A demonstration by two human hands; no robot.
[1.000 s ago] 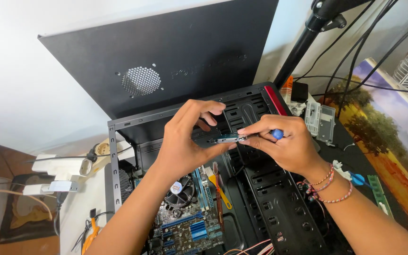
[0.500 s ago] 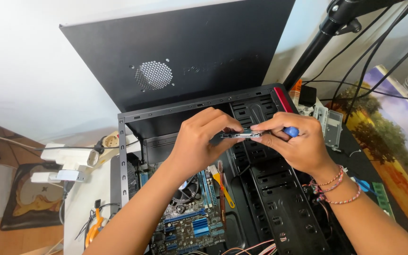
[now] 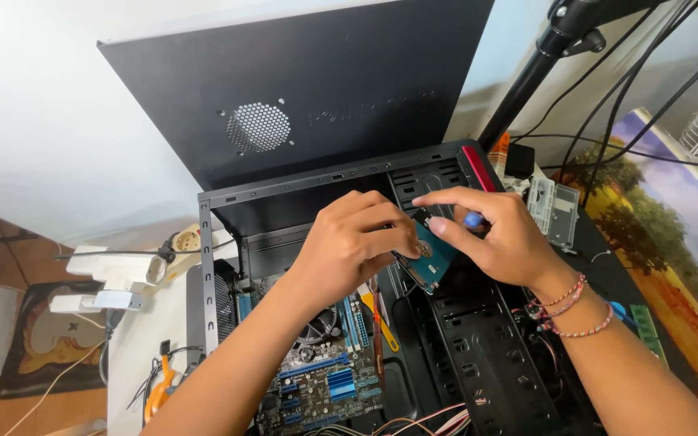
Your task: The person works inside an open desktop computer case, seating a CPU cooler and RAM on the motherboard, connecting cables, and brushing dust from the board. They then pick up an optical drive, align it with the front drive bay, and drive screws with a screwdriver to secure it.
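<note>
Side panel (image 3: 349, 89): I see a large black metal sheet with a round perforated vent, standing up behind the case and leaning back toward the wall
Computer case (image 3: 478, 355): black tower lying on its side, opened upward, with a red strip along its far right edge; my arms reach in over it from below
Landscape mat (image 3: 672, 242): a printed scene of trees and yellow field, flat on the table to the right of the case
Stand pole (image 3: 527, 81): black, slanting up and out at top right, with dark cables hanging near it
Motherboard (image 3: 317, 379): inside the case at lower left, with blue heatsinks and blue slots, below my left forearm
Power strip (image 3: 115, 270): white, on the desk to the left of the case, with a white plug block just beside it
Left hand (image 3: 349, 250): mine, curled shut, fingers gripping the left edge of the drive
Right hand (image 3: 494, 234): mine, beaded bracelets at the wrist, forefinger stretched over the drive's top, a blue-tipped tool handle (image 3: 473, 218) tucked in its grip
Drive (image 3: 430, 254): small, flat, teal underside with a round hub facing me, tilted, held between both hands above the case's drive bays, clear of the case floor
Clear plastic box (image 3: 555, 210): near the case's far right corner
</note>
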